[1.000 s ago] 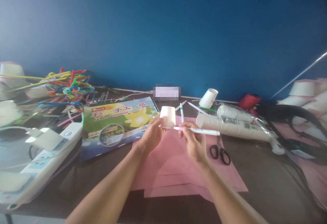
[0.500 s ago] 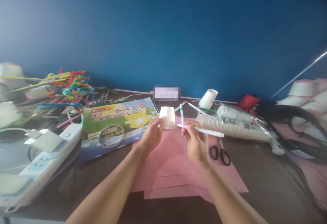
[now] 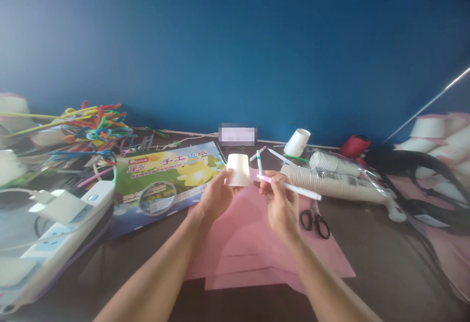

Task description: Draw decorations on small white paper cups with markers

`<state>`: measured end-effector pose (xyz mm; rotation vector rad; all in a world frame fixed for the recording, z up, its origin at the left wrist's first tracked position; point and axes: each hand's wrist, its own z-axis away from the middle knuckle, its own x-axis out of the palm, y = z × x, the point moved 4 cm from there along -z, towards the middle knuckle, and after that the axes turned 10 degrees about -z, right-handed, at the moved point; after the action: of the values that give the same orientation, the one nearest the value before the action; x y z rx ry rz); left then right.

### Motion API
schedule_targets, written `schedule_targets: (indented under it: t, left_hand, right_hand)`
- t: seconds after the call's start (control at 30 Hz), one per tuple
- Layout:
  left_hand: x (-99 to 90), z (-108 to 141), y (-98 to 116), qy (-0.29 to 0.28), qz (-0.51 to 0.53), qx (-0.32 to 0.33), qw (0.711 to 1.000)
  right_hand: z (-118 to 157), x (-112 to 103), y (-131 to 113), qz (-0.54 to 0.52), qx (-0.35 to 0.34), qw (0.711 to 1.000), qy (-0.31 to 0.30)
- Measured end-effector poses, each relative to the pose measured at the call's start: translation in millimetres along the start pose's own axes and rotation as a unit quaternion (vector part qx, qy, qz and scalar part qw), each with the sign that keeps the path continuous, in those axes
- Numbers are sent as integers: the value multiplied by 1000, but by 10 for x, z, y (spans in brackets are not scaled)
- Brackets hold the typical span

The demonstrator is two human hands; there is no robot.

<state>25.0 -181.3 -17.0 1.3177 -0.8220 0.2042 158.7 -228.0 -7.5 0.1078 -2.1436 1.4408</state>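
In the head view, my left hand (image 3: 217, 195) is closed around the lower left side of a white paper cup (image 3: 238, 168), held upside down with small marks along its rim. Between the fingers and thumb of my right hand (image 3: 279, 199) is a white marker pen (image 3: 303, 191) with a pink end. That pink end points at the cup, with a small gap between them. Sheets of pink paper (image 3: 242, 243) lie beneath both hands. Black-handled scissors (image 3: 315, 221) rest beside my right hand, partly on the paper.
A colour-paper pack (image 3: 161, 180) lies left of my hands, by a white power strip (image 3: 55, 239). Pipe cleaners (image 3: 99, 121) are heaped behind. To the right are bagged stacked paper cups (image 3: 338, 185), a lone cup (image 3: 297, 141), a red object (image 3: 354, 146) and more markers (image 3: 259, 160).
The pen's pink end has moved slightly away from the cup's rim. The cup has turned a little in my left hand, and the view has shifted slightly.
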Motion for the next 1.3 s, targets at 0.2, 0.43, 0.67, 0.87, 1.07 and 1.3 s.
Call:
schedule_targets:
  t: [0.2,0.43,0.67,0.87,1.07,1.3]
  left_hand:
    - [-11,15,41,-48,70,-10,996]
    - [-4,13,35,-45,87,-22,995]
    - [-2,-1,46,7,46,2,999]
    - [10,-7,45,0,20,29,999]
    - [-29,-25,21,-12,2,52,999]
    - [-19,-13,42,-25,-25,69,997]
  right_hand:
    - [-51,0,-74,-71,43,996,22]
    - [-9,121,-138,-122,57,988,-80]
    - [45,55,-31,-23,9,994,-108]
    - [53,27,7,16,-10,992,-123]
    - [88,50,-33,47,-23,990,-133]
    - [77,41,-16,56,-28,990,-125]
